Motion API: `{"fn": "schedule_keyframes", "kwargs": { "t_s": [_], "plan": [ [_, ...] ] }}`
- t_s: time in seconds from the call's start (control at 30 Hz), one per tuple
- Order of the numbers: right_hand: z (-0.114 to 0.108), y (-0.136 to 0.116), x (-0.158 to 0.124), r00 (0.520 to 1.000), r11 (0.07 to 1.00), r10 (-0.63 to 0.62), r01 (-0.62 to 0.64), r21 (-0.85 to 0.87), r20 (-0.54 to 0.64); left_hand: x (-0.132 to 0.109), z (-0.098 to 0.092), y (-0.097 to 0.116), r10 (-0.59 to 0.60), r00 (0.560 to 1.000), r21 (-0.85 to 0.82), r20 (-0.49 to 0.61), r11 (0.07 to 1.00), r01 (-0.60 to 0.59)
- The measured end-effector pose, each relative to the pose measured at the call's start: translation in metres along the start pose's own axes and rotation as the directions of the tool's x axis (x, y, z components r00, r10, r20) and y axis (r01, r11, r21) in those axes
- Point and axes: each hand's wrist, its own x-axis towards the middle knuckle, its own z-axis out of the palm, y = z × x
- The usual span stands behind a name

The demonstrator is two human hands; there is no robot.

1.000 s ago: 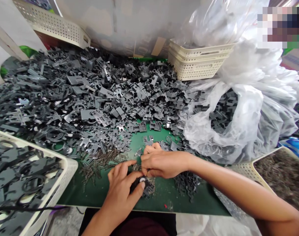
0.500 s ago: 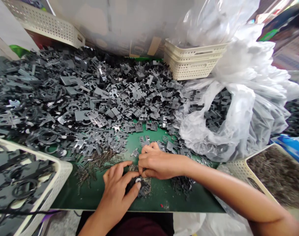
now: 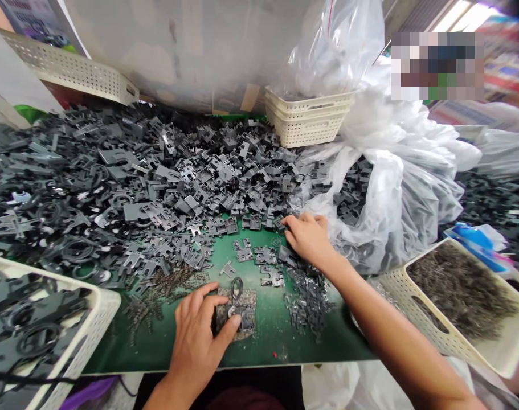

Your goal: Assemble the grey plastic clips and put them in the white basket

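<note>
- From my remote seat, I have the left hand [image 3: 203, 322] down at the near edge of the green table [image 3: 272, 333], thumb and forefinger set around a dark ringed part [image 3: 236, 288].
- That part sits on a speckled block [image 3: 250, 297], its ring standing up at the far side; the other left fingers fan apart — whether thumb and forefinger actually squeeze it, I cannot tell.
- My right hand [image 3: 308, 239] is well out, fingertips at loose grey pieces beside the large heap of grey parts [image 3: 237, 176]; I cannot tell if it pinches one.
- Just below that hand lie flat grey plates [image 3: 272, 276] and a pile of small dark clips [image 3: 308, 302].
- Left of the block I see scattered springs [image 3: 174, 285], with a cream basket [image 3: 107, 304] full of grey parts beyond.
- Over on the right — a crumpled clear plastic bag [image 3: 387, 193], and a basket [image 3: 460, 336] holding a brownish mass.
</note>
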Motion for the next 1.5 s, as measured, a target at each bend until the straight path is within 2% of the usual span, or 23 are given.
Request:
{"fn": "schedule_keyframes", "kwargs": {
  "t_s": [0.07,0.13,0.17,0.2,0.23,0.27,0.3,0.33,0.37,0.43,0.5,0.57,0.73,0.87,1.0,1.07,1.17,1.2,1.27,1.33,1.37,1.43,1.5],
  "plan": [
    [-0.012,-0.012,-0.013,0.999,0.996,-0.050,0.048,0.068,0.018,0.001,-0.005,0.002,0.018,0.997,-0.041,-0.070,0.999,-0.021],
    [-0.024,-0.031,-0.032,0.975,0.960,-0.200,0.177,0.215,0.092,0.003,-0.013,0.006,0.117,0.983,-0.066,-0.140,0.990,-0.127],
    [-0.027,-0.041,-0.042,0.937,0.906,-0.316,0.252,0.341,0.148,0.004,-0.019,0.009,0.207,0.966,-0.068,-0.154,0.973,-0.220],
    [-0.028,-0.050,-0.052,0.870,0.788,-0.447,0.272,0.552,0.209,0.005,-0.024,0.012,0.308,0.939,-0.062,-0.153,0.945,-0.320],
    [-0.027,-0.058,-0.060,0.816,0.661,-0.525,0.214,0.719,0.240,0.006,-0.028,0.014,0.404,0.904,-0.053,-0.139,0.909,-0.414],
    [-0.023,-0.064,-0.068,0.787,0.548,-0.561,0.122,0.828,0.255,0.007,-0.032,0.016,0.475,0.872,-0.041,-0.116,0.875,-0.482],
    [-0.017,-0.068,-0.075,0.788,0.472,-0.555,0.036,0.881,0.265,0.007,-0.034,0.017,0.518,0.850,-0.024,-0.093,0.853,-0.522],
    [-0.011,-0.070,-0.081,0.818,0.456,-0.509,-0.008,0.890,0.268,0.006,-0.035,0.017,0.531,0.844,-0.004,-0.071,0.846,-0.533],
    [-0.004,-0.070,-0.087,0.856,0.483,-0.452,-0.001,0.876,0.250,0.006,-0.035,0.017,0.523,0.851,0.017,-0.052,0.852,-0.523],
    [0.009,-0.070,-0.096,0.913,0.609,-0.373,0.107,0.786,0.164,0.005,-0.032,0.014,0.482,0.876,0.042,-0.007,0.876,-0.481],
    [0.020,-0.068,-0.103,0.929,0.715,-0.359,0.209,0.667,0.094,0.005,-0.028,0.012,0.447,0.892,0.046,0.060,0.892,-0.450],
    [0.027,-0.068,-0.109,0.933,0.763,-0.351,0.235,0.602,0.079,0.008,-0.026,0.010,0.425,0.898,0.036,0.116,0.901,-0.432],
    [0.033,-0.070,-0.117,0.951,0.750,-0.310,0.240,0.617,0.007,0.014,-0.028,0.004,0.352,0.922,0.011,0.161,0.934,-0.358],
    [0.035,-0.074,-0.117,0.933,0.768,-0.355,0.251,0.590,0.065,0.012,-0.026,-0.005,0.339,0.922,-0.009,0.186,0.939,-0.344],
    [0.038,-0.074,-0.117,0.955,0.780,-0.285,0.182,0.598,0.080,0.005,-0.017,-0.007,0.365,0.923,0.034,0.121,0.928,-0.371],
    [0.037,-0.072,-0.118,0.949,0.767,-0.302,0.188,0.613,0.087,-0.002,-0.014,-0.005,0.395,0.916,0.018,0.068,0.917,-0.397],
    [0.030,-0.072,-0.119,0.917,0.718,-0.385,0.226,0.659,0.104,-0.015,-0.016,0.002,0.367,0.930,-0.145,0.035,0.922,-0.358],
    [0.027,-0.073,-0.119,0.908,0.696,-0.407,0.240,0.677,0.095,-0.020,-0.019,0.005,0.321,0.946,-0.245,0.034,0.921,-0.303],
    [0.022,-0.079,-0.119,0.893,0.656,-0.445,0.278,0.702,0.063,-0.026,-0.027,0.010,0.164,0.984,-0.449,0.072,0.886,-0.115],
    [0.018,-0.089,-0.118,0.876,0.622,-0.482,0.335,0.708,0.008,-0.030,-0.041,0.013,0.003,0.987,-0.552,0.160,0.829,0.087],
    [0.016,-0.095,-0.117,0.866,0.608,-0.500,0.365,0.705,-0.018,-0.030,-0.050,0.012,-0.057,0.977,-0.549,0.207,0.819,0.164],
    [0.012,-0.109,-0.114,0.851,0.589,-0.520,0.421,0.690,-0.075,-0.031,-0.072,0.007,-0.117,0.966,-0.475,0.230,0.853,0.217],
    [0.008,-0.120,-0.110,0.837,0.585,-0.534,0.467,0.663,-0.118,-0.030,-0.100,-0.005,-0.177,0.975,-0.353,0.133,0.911,0.214]
  ]
}}
